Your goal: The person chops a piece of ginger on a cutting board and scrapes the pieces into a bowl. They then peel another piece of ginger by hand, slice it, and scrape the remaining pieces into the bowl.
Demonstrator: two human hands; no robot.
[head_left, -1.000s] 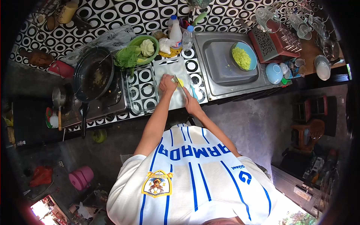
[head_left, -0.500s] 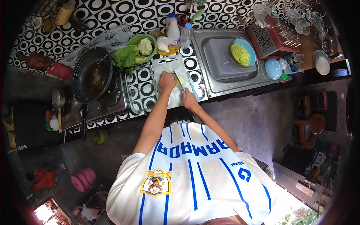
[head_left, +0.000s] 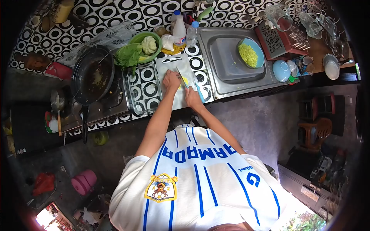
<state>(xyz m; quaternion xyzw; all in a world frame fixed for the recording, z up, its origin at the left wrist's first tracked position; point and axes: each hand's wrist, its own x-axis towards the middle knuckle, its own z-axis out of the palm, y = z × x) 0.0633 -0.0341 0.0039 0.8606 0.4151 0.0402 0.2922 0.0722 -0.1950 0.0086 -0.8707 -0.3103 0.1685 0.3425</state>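
A knife (head_left: pixel 181 76) is in my right hand (head_left: pixel 193 97), its blade pointing away from me over the white cutting board (head_left: pixel 175 101). My left hand (head_left: pixel 172 80) is closed on the board, left of the blade; whatever its fingers press on is hidden. Small yellow pieces (head_left: pixel 185 80) lie beside the blade. A light blue object (head_left: pixel 200 92) rests at the board's right edge. Behind the board's left corner is a green basket (head_left: pixel 158 43) with leafy greens (head_left: pixel 128 56) and a pale cabbage-like vegetable (head_left: pixel 148 45).
A black pan (head_left: pixel 93 77) sits on the stove at the left. Bottles (head_left: pixel 192 34) stand behind the board. Right of it, the sink (head_left: pixel 219 86) holds a grey tub (head_left: pixel 222 65) with a blue bowl (head_left: pixel 259 54) of chopped yellow-green food. A glass tray (head_left: pixel 143 109) is left of the board.
The knife blade has shifted slightly left and away from me. My right hand has moved slightly left, and my left hand has moved a little. The camera view has shifted slightly.
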